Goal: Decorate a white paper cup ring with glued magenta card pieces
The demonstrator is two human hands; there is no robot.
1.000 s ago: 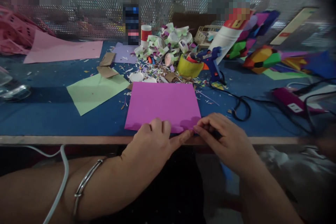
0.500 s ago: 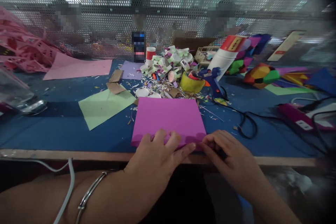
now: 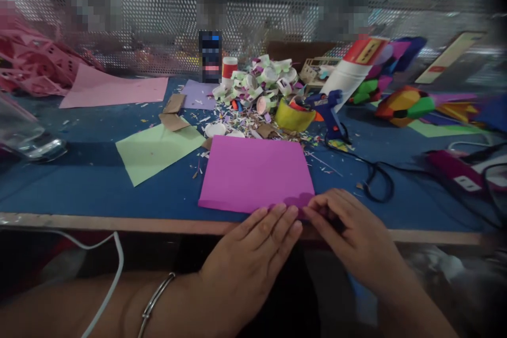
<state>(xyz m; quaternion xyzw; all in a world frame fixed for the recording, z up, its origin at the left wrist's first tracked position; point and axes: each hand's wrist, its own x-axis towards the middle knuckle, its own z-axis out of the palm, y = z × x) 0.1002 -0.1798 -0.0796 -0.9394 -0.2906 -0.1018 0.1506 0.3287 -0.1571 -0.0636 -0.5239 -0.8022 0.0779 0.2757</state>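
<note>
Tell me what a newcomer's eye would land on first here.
A bright magenta sheet of paper lies at the near edge of the blue table, with the left hand and right hand pressing its near edge. Behind it sits a heap of paper scraps, with a blue glue gun to its right.

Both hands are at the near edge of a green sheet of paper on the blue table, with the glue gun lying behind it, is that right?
Not quite: the sheet under the left hand and right hand is magenta paper, not green. The head view shows the light green sheet lying apart to the left. The glue gun does lie behind, on the blue table.
</note>
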